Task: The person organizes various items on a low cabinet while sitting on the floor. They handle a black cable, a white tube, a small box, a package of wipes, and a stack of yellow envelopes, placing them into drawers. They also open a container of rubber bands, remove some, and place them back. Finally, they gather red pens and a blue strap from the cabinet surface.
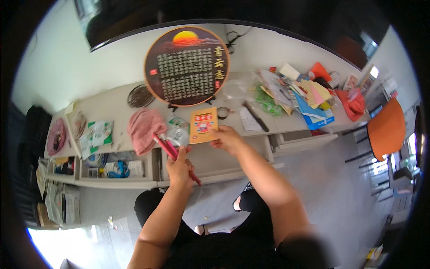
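Note:
My left hand [180,169] is closed around a few red and pink pens [168,149], which stick out above and below the fist. With my right hand [227,140] I grip the right edge of a small orange booklet [204,124], held over the front of the white cabinet top. A pink cloth [145,130] lies crumpled just left of the pens. Between cloth and booklet is a clear plastic packet [178,130], partly hidden by the left hand's pens. Below both hands, a drawer [215,163] stands pulled out.
A round plaque [187,67] on a stand rises behind. To the right lie a black-handled long object [255,117] and a heap of papers [309,96]. Another pulled-out drawer [112,168] at left holds odds and ends. An orange chair [386,129] stands far right.

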`<state>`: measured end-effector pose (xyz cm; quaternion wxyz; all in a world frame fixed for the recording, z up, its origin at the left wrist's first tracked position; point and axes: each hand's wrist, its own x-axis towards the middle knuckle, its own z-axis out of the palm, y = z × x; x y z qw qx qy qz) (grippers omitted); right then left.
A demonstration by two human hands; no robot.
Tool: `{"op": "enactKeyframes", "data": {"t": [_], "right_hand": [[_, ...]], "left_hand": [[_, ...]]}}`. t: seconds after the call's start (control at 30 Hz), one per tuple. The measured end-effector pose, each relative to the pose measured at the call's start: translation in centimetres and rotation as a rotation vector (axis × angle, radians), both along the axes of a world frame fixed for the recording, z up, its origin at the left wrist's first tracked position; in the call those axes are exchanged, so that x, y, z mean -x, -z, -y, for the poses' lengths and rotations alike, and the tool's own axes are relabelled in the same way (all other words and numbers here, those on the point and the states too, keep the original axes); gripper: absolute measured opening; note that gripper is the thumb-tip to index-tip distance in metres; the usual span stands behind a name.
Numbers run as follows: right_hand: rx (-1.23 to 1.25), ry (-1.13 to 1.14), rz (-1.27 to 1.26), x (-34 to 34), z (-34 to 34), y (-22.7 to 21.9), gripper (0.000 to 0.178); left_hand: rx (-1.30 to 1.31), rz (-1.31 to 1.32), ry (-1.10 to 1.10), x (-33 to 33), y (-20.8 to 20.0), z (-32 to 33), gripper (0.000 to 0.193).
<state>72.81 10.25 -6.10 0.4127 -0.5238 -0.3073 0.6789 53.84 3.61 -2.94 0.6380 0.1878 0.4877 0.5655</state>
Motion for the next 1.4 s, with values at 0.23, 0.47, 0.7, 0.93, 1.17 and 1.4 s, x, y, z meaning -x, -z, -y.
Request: {"op": "enactKeyframes", "data": {"t": [0.23, 0.47, 0.7, 0.93, 1.17, 1.4], "right_hand": [[-0.313, 0.065, 0.700, -3.6, 3.0, 0.6, 0.042], [-0.571, 0.510, 1.043, -20.0, 0.3, -3.9, 0.026], [-0.521, 0.349, 1.948, -36.6, -6.7, -3.7, 0.032], [-0.011, 0.029, 1.859, -35.8, -10.7, -5.4, 0.042], [-0.075, 0.280, 1.753, -33.8, -9.6, -6.2, 0.035], [-0.415, 0.091, 0.928, -17.8, 0.9, -7.7, 0.045]], "left_hand": [[0.062, 0.040, 0.292, -2.1, -1.0, 1.5, 0.019], [0.148, 0.241, 0.504, -5.8, -2.8, 0.4, 0.019], [0.162, 0.215, 0.684, -9.6, -2.6, -1.1, 0.017], [0.223, 0.237, 0.716, -9.5, -1.3, -2.1, 0.019], [0.186, 0.236, 0.697, -9.3, -0.4, -2.4, 0.019], [0.193, 0.254, 0.561, -10.3, -2.3, -2.2, 0.023]]}}
